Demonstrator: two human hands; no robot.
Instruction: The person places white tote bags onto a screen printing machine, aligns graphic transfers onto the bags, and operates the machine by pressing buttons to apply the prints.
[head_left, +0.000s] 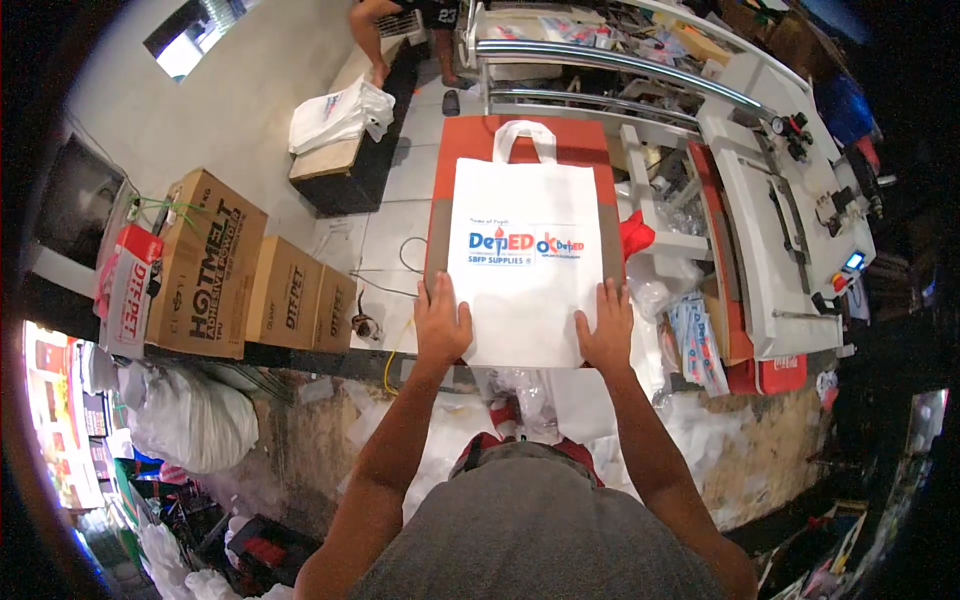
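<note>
A white tote bag (pixel 525 195) with a blue and red printed logo lies face up, its handle loop at the far end, on a red-orange board (pixel 460 135) with grey-brown side strips. My left hand (pixel 443 322) rests on the bag's lower left edge, fingers stretched out and open. Opposite it, my right hand (pixel 605 322) lies open on the lower right edge, thumb pointing inward. Both palms are toward the bag.
Cardboard boxes (pixel 205 260) line the left. A white press machine (pixel 780 240) with steel bars fills the right. White bags (pixel 335 120) lie on a bench at upper left, beside a person's bare legs (pixel 370 40). A large white sack (pixel 195 420) sits lower left.
</note>
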